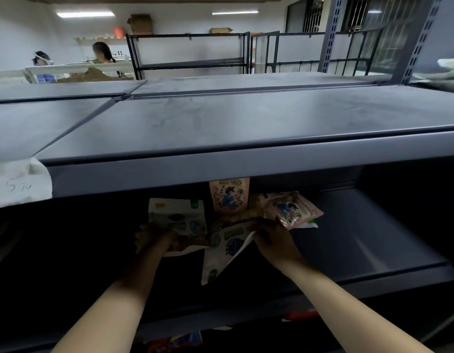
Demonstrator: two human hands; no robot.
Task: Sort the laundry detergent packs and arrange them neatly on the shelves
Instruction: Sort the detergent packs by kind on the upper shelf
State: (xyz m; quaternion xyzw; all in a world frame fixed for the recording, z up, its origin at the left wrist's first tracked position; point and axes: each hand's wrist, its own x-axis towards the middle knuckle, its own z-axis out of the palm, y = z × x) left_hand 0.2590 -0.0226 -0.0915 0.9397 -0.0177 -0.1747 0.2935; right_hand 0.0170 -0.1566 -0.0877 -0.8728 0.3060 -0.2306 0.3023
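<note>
— Gripping what, on the left?
— Left hand (154, 238) closed on the lower edge of a white pack (176, 217), deep in the shadowed middle shelf (373, 238). Fingers hard to make out in the dark.
— And the right?
— Right hand (274, 240) pinching the top corner of a second white pack (225, 250), thumb and fingers shut on the edge.
— Counted, left to right?
— Two white packs, then two pink packs. Four on that shelf, as far as can be seen; some brownish packaging between them, too dark to identify.
— Pointing which way?
— First white pack lying roughly flat, top toward the back of the shelf. Second white pack tilted, long axis running from the pinched upper corner down and to the left, bottom end hanging past the shelf's front edge. Upright pink pack (229, 196) standing at the back, long axis vertical, top hidden behind the upper shelf (246, 128). Tilted pink pack (292, 208) lying to its right, long axis slanting down toward the right, just beside the right hand.
— Any writing?
— Blue characters on the second white pack, unreadable. Floral print with a blue figure on both pink packs. Green badges on the white ones. Far left, a white paper tag (19, 184) hanging over the upper shelf's front lip, handwritten "3.5" plus a small mark.
— Lower down?
— Red and blue packaging (177, 342) glimpsed on the shelf below, partly hidden by the left forearm.
</note>
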